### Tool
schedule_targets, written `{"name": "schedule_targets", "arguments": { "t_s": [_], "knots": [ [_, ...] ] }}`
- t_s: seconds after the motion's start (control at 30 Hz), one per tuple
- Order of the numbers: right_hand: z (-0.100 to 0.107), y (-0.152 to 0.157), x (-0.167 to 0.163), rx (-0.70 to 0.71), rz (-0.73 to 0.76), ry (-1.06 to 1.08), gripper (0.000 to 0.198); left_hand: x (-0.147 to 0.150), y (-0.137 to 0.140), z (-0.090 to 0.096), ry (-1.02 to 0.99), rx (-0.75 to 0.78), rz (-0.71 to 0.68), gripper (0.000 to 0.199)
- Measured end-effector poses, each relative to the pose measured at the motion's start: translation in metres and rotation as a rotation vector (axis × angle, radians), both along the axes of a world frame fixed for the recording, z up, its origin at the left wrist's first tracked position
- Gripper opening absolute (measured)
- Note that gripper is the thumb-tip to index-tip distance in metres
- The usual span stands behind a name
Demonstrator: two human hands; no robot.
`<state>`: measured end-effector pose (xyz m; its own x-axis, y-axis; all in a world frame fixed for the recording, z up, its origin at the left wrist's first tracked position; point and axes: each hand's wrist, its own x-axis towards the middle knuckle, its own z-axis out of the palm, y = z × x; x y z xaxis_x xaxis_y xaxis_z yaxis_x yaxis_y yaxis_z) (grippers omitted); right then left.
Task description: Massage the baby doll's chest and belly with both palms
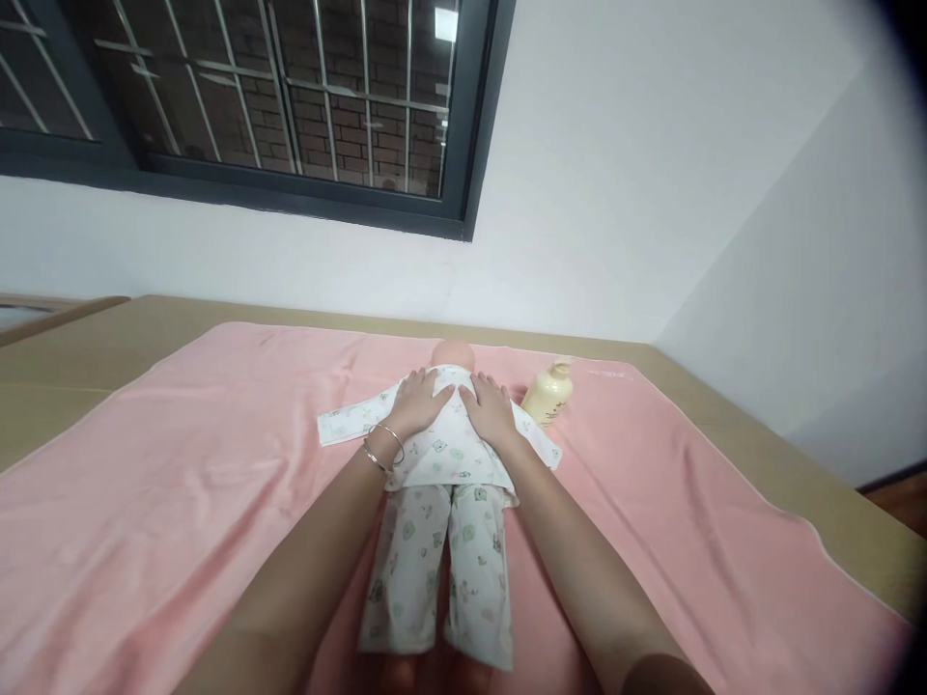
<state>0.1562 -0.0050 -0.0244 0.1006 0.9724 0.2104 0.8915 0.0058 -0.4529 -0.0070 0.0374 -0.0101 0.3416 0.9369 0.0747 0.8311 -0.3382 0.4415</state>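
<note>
A baby doll (453, 354) lies stretched out on a pink blanket, its head toward the wall. It wears a white printed top (449, 454) and matching trousers (412, 550), with both sleeves spread to the sides. My left hand (418, 401) rests flat on the upper left of the top, fingers extended, two silvery bangles at the wrist. Across from it, my right hand (492, 407) lies flat on the upper right. The two thumbs point toward each other, a small gap between them. Neither hand grasps anything. The doll's feet are partly in shadow below the trouser hems.
A cream pump bottle (549, 394) stands slightly tilted just right of the doll, by its right sleeve. The pink blanket (217, 463) covers much of a tan surface (716, 415). Behind are a white wall (579, 193) and a dark-framed, barred window (311, 97).
</note>
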Motion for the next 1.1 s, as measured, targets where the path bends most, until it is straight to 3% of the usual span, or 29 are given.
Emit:
{"name": "schedule_targets", "arguments": {
  "t_s": [0.8,1.1],
  "knots": [
    [0.002,-0.001,0.000,-0.043,0.002,-0.026,0.066,0.003,-0.004,-0.003,-0.034,0.039,0.032,0.073],
    [0.027,-0.022,-0.024,-0.144,-0.084,-0.170,0.063,0.007,-0.018,0.006,0.016,0.049,0.051,0.069]
  ]
}}
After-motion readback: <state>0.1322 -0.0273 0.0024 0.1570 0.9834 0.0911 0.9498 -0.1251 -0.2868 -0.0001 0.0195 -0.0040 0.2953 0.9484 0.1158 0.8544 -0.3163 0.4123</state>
